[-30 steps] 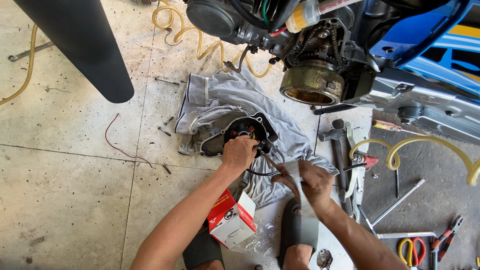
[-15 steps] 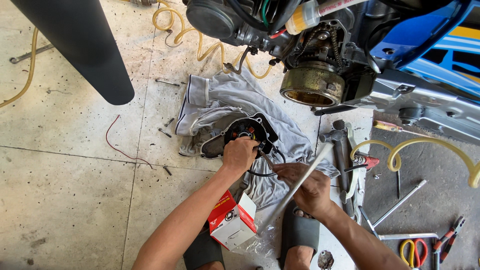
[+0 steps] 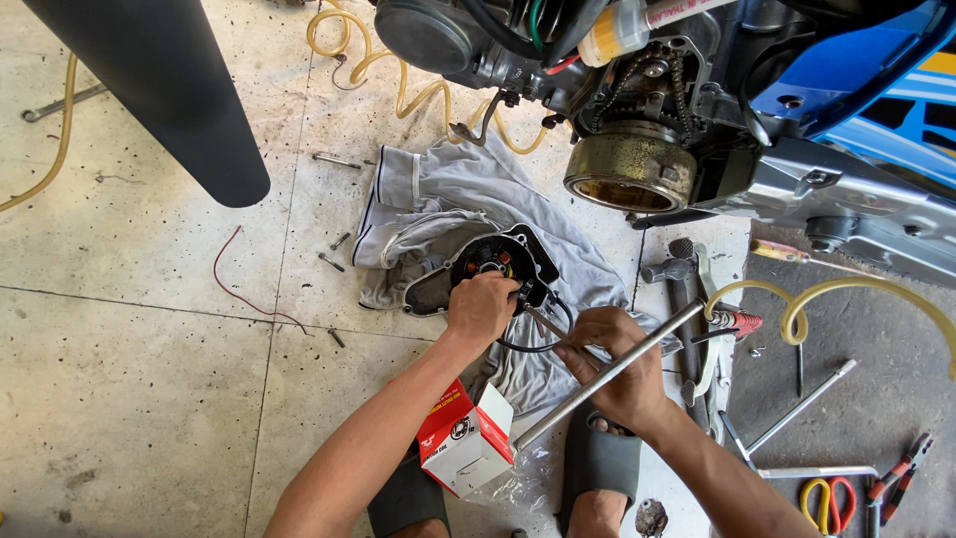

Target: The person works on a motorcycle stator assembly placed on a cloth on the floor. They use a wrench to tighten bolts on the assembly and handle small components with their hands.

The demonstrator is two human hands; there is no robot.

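The black engine cover (image 3: 493,267) — round, with coloured bits inside — lies on a grey cloth (image 3: 453,199) below the motorcycle engine (image 3: 627,169). The left hand (image 3: 481,307) grips its edge; the right hand (image 3: 609,361) holds a long metal rod (image 3: 607,374).

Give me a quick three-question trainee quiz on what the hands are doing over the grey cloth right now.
1. True or false: the left hand rests on the black engine cover lying on the grey cloth.
2. What does the right hand grip?
A. red-handled pliers
B. a long metal rod
C. the yellow hose
3. Fill in: the red and white box sits on the floor beside the person's left ____.

Key:
1. True.
2. B: the long metal rod runs slantwise through the hand, from near the box up toward the yellow hose.
3. Forearm.
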